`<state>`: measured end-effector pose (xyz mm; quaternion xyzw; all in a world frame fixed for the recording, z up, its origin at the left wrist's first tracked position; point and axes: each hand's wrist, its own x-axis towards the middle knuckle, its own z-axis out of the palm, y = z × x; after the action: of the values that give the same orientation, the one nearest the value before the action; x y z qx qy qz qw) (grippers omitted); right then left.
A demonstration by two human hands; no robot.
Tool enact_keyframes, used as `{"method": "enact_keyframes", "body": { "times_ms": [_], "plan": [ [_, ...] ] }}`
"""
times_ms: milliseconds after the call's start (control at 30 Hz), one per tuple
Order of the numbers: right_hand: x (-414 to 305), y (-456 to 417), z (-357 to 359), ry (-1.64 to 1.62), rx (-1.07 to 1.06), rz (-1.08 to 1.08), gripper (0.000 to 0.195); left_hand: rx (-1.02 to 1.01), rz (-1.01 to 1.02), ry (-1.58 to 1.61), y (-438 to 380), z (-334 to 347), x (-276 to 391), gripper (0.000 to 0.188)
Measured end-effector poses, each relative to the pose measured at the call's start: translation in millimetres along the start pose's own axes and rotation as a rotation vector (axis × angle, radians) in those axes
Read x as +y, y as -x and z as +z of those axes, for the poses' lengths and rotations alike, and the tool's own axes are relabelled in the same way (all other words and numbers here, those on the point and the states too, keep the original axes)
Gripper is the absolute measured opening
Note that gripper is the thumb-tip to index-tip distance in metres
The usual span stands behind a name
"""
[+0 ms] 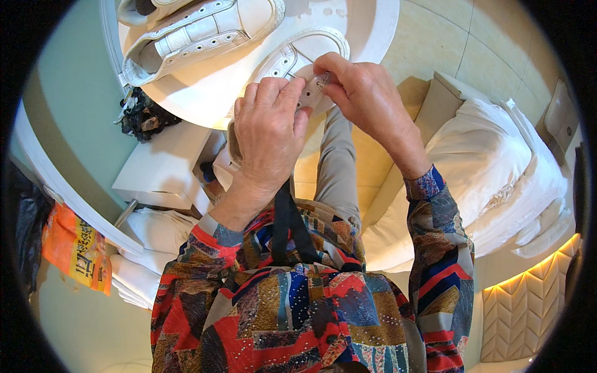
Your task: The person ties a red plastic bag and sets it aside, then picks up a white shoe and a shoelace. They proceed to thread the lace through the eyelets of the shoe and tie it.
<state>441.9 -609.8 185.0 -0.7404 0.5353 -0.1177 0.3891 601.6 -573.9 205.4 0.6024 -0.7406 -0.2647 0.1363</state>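
A white lace-up shoe without laces is held over a white table, its toe pointing away from me. My left hand grips the shoe's side and heel end, hiding much of it. At the eyelet flap, my right hand pinches the edge near the top eyelets between thumb and fingers. Whether a small item sits in that pinch is hard to tell. To the left lies another white unlaced shoe, its row of metal eyelets showing. Part of a further white shoe is cut off by the top edge.
The rounded white tabletop has wet-looking marks at its far side. Below its left edge are a dark crumpled bundle and a white cabinet. A bed with white bedding stands at right. An orange printed bag hangs at left.
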Motion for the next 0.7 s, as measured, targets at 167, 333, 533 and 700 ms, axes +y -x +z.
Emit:
{"method": "enact_keyframes", "body": {
  "times_ms": [167, 333, 533, 700],
  "plan": [
    [4, -4, -2, -0.038, -0.021, -0.029, 0.019, 0.000, -0.007, 0.016, -3, 1, 2, 0.034],
    [4, 4, 6, -0.147, 0.078, 0.024, 0.015, 0.094, 0.041, 0.176, 2, -12, 3, 0.028],
    [-2, 23, 25, -0.275, 0.272, 0.151, 0.018, 0.044, -0.162, 0.388, 42, -43, 9, 0.024],
    [-12, 22, 36, -0.403, 0.383, 0.188, 0.013, -0.024, 0.147, 0.090, -17, -39, -13, 0.026]
  ]
}}
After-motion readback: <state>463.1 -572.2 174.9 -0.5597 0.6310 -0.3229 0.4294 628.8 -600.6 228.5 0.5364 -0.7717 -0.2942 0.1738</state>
